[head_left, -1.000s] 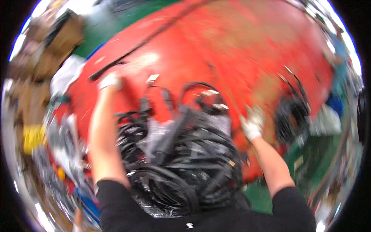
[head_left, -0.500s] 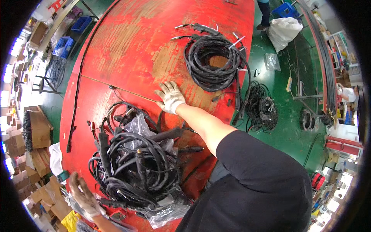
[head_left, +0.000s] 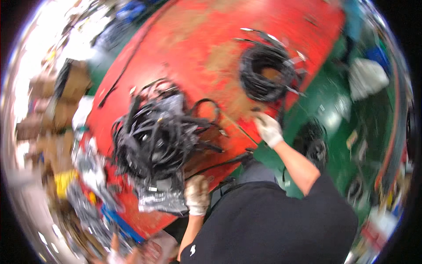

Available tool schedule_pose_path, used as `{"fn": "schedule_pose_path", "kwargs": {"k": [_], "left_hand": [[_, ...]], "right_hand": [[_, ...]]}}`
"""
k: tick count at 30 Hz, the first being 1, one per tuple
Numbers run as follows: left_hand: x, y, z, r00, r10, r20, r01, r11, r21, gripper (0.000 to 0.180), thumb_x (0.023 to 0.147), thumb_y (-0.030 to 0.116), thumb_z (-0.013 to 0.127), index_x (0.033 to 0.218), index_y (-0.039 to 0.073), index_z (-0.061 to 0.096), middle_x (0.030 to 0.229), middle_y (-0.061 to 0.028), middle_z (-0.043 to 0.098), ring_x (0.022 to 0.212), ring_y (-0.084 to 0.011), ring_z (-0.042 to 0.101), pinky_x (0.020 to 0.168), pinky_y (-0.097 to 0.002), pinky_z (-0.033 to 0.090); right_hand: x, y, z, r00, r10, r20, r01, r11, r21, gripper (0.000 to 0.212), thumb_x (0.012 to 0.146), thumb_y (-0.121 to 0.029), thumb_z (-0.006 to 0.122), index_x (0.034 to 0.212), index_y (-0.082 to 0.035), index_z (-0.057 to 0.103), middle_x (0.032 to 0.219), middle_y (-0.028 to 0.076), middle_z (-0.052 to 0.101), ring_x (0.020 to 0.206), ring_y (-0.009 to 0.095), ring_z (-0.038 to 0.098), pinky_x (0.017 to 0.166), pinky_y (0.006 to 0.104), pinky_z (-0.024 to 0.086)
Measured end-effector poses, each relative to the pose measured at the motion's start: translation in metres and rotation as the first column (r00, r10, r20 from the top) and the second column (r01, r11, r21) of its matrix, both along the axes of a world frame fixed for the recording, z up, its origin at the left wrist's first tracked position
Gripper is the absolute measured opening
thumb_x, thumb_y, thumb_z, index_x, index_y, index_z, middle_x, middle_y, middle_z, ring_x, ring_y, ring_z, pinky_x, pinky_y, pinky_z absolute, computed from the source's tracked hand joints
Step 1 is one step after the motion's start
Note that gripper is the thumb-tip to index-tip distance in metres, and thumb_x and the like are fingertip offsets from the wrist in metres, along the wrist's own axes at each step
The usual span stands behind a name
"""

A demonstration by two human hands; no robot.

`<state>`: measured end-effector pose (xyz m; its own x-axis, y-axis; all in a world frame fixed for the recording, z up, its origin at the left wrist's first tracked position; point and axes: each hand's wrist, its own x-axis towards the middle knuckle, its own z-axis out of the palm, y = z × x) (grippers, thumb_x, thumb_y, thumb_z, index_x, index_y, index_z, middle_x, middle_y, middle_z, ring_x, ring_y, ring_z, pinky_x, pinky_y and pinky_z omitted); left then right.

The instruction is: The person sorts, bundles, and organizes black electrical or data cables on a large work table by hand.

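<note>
Motion blurs the view. My right hand (head_left: 268,128), in a whitish work glove, is over the red table with its fingers drawn together. A small dark piece (head_left: 256,109) shows at its fingertips; whether it is gripped is unclear. Beyond that hand lies a coil of thick black cable (head_left: 252,83) with white ties. My left hand (head_left: 196,196), in a dirty glove, looks curled at the near table edge, and anything inside it is hidden. Beside it are a clear plastic bag (head_left: 160,200) and a tangled heap of black cables (head_left: 147,141) with plastic among them.
The worn red table (head_left: 176,48) has a long dark cable (head_left: 125,68) along its left side. Thinner coiled cable (head_left: 315,141) and a white sack (head_left: 367,79) are on the green floor at right. Cardboard boxes (head_left: 72,81) stand left. Another person's hand (head_left: 118,253) appears at bottom left.
The view has turned and shifted. My right hand has left its flat, spread pose and moved nearer the cable coil, fingers together. My left hand has come in from the far left to the near table edge.
</note>
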<state>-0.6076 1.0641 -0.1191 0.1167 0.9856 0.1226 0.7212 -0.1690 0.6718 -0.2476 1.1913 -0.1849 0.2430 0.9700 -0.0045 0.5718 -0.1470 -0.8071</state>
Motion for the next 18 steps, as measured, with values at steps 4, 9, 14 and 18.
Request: {"fn": "schedule_pose_path", "kwargs": {"k": [4,9,14,18], "left_hand": [[0.035,-0.025,-0.02,0.99,-0.139,-0.008,0.133,0.962,-0.239,0.024,0.097,0.024,0.064,0.117,0.01,0.066,0.113,-0.0164,0.07,0.108,-0.0385,0.066,0.092,-0.0482,0.053],[0.049,-0.025,-0.003,0.985,-0.153,-0.081,0.098,0.877,-0.47,0.032,0.101,0.032,0.057,0.119,0.007,0.066,0.118,-0.0179,0.068,0.114,-0.0395,0.063,0.098,-0.0489,0.049],[0.04,-0.047,0.007,0.99,-0.02,-0.139,-0.044,0.893,-0.447,0.035,0.1,0.033,0.057,0.123,0.007,0.065,0.118,-0.0183,0.069,0.115,-0.0386,0.063,0.1,-0.048,0.049],[0.021,-0.088,-0.013,0.974,0.081,-0.213,-0.171,0.878,-0.447,0.038,0.099,0.038,0.057,0.124,0.009,0.065,0.12,-0.0192,0.068,0.113,-0.0392,0.064,0.098,-0.0489,0.05]], "right_hand": [[0.024,-0.078,-0.052,1.0,0.012,-0.016,-0.014,0.982,-0.19,0.031,0.098,-0.024,0.062,0.121,-0.004,0.07,0.117,0.02,0.072,0.11,0.034,0.07,0.098,0.0399,0.053],[-0.018,-0.089,-0.035,0.841,0.526,-0.128,-0.523,0.732,-0.437,0.036,0.095,-0.031,0.062,0.12,-0.007,0.069,0.115,0.021,0.072,0.111,0.037,0.068,0.096,0.0422,0.053],[-0.055,-0.055,-0.001,0.533,0.842,-0.085,-0.738,0.413,-0.534,0.044,0.095,-0.042,0.058,0.121,-0.008,0.068,0.118,0.022,0.07,0.114,0.039,0.065,0.098,0.0452,0.051],[-0.067,-0.04,-0.025,0.584,0.811,-0.035,-0.725,0.503,-0.47,0.051,0.096,-0.042,0.058,0.127,-0.003,0.066,0.124,0.023,0.069,0.119,0.038,0.065,0.102,0.0434,0.05]]}}
